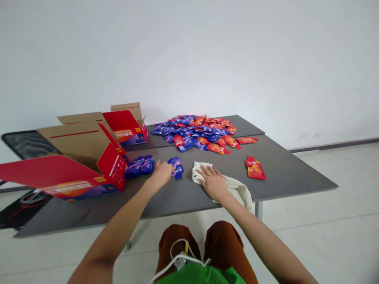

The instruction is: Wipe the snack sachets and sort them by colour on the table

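My left hand [161, 174] is low over the table, its fingers curled at the left edge of a blue-purple pouch [177, 169]. Part of that pouch is covered by the fingertips. Just left of this hand, several blue pouches [139, 166] lie side by side next to the open box. My right hand [213, 183] rests flat with fingers spread on a white cloth [238, 191], which trails toward the table's front edge. To the right of the cloth lies a single red-orange pouch [255, 169].
A heap of blue and red pouches [197, 132] covers the back of the grey table [284, 169]. Open cardboard boxes, a nearer one [103, 187] and a farther one [132, 134], stand at the left. Behind is a white wall [189, 55]. Cables [32, 197] lie at far left.
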### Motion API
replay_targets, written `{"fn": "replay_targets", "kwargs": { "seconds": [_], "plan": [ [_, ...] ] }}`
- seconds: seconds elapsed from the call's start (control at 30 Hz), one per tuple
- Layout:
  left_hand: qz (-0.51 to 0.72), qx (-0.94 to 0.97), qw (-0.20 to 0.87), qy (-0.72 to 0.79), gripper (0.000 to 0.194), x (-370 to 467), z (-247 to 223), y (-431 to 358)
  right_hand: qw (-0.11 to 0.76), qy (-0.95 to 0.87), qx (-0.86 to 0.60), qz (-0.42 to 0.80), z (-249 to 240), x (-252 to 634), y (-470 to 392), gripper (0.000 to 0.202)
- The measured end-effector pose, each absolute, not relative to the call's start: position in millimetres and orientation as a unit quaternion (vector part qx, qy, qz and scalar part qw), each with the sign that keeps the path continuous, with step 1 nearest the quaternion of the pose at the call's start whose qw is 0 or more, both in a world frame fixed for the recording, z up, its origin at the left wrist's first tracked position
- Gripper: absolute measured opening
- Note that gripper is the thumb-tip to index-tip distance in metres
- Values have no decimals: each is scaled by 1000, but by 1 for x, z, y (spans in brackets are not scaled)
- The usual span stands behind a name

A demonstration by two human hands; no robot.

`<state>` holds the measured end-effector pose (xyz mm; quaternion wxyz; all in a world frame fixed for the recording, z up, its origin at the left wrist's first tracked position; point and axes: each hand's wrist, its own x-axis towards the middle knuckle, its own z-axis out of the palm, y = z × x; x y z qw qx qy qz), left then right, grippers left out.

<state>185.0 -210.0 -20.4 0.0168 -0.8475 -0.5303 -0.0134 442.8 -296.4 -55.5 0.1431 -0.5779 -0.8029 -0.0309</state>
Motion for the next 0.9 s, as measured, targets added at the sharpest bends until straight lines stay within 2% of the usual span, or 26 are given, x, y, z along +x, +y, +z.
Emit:
{"fn": "replay_targets", "kwargs": {
  "seconds": [0.1, 0.17, 0.23, 0.27, 0.37, 0.47, 0.53, 0.6, 0.67, 0.73, 0.8, 0.9],
  "plan": [
    [-54, -768, 71, -634, 37, 185, -3, -236, 147, -796, -586, -34, -52, 442, -299, 45],
    [-76, -697, 78, -709, 52, 192, -1, -250, 156, -779, -605, -43, -49, 439, -304, 45],
    [-64, -684, 38, -726, 69, 199, -5, -261, 164, -744, -645, -58, -47, 434, -309, 44],
    [-45, -710, 3, -703, 72, 201, -9, -263, 166, -719, -671, -66, -47, 431, -311, 43],
    [41, -839, -110, -531, 59, 193, -17, -254, 164, -657, -732, -77, -47, 426, -315, 37],
    [39, -909, -134, -393, 62, 177, -17, -235, 155, -648, -744, -50, -43, 431, -310, 39],
    [-33, -907, -87, -411, 55, 176, -21, -230, 150, -647, -748, -7, -38, 439, -303, 40],
    [-124, -854, -18, -505, 51, 187, -31, -232, 147, -642, -752, 36, -33, 447, -295, 39],
    [-168, -776, 27, -607, 57, 205, -43, -239, 151, -645, -747, 52, -30, 453, -289, 39],
    [-145, -745, 20, -651, 68, 220, -51, -244, 161, -654, -738, 50, -29, 457, -286, 38],
    [-93, -791, -34, -603, 74, 225, -51, -246, 176, -664, -725, 48, -25, 461, -284, 37],
    [-58, -888, -104, -445, 74, 216, -42, -249, 204, -691, -691, 64, -17, 466, -284, 34]
  ]
}}
